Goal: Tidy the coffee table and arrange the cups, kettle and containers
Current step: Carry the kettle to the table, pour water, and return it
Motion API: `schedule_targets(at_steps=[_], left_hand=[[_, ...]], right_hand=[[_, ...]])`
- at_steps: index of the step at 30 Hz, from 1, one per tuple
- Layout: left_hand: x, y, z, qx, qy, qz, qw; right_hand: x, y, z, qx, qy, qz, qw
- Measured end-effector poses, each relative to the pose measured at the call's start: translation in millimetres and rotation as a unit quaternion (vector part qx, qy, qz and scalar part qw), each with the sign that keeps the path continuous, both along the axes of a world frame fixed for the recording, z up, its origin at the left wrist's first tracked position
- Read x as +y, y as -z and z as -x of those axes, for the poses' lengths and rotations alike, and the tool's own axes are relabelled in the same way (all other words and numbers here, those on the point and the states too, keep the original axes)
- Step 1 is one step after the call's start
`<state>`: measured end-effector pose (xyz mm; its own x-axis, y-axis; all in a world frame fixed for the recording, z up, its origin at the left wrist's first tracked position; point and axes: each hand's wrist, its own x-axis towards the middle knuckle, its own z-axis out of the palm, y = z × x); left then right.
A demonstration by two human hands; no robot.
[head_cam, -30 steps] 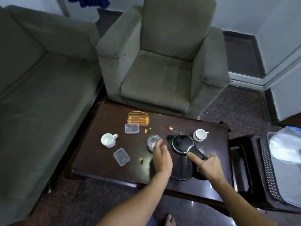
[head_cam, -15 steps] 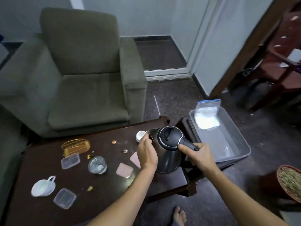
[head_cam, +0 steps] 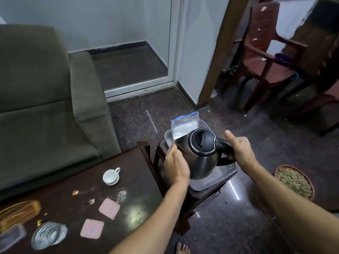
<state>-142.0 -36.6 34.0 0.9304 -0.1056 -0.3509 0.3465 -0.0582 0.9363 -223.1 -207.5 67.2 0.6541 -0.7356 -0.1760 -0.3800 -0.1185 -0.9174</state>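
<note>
From the head camera, the right hand (head_cam: pixel 240 153) is gripping the black handle of the steel kettle (head_cam: pixel 200 153), thumb sticking up, while the left hand (head_cam: pixel 176 164) is pressing flat against the kettle's side, holding it over the grey tray (head_cam: pixel 216 178) beside the coffee table (head_cam: pixel 139 180). A white cup (head_cam: pixel 111 176) and two pink coasters (head_cam: pixel 109 208) are sitting on that table, and a plastic bag (head_cam: pixel 185 125) is leaning in the tray behind the kettle.
</note>
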Motion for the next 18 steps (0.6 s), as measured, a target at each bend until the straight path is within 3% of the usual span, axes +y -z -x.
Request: schedule_targets(at_steps=[6, 18], left_hand=[[-46.6, 33.3, 9.1, 0.016, 0.006, -0.032, 0.999], [-67.4, 102.4, 22.5, 0.068, -0.003, 0.012, 0.998]], right_hand=[[-61.8, 47.3, -10.7, 0.042, -0.020, -0.009, 0.999], [-107.8, 119.7, -22.0, 0.109, -0.063, -0.053, 0.991]])
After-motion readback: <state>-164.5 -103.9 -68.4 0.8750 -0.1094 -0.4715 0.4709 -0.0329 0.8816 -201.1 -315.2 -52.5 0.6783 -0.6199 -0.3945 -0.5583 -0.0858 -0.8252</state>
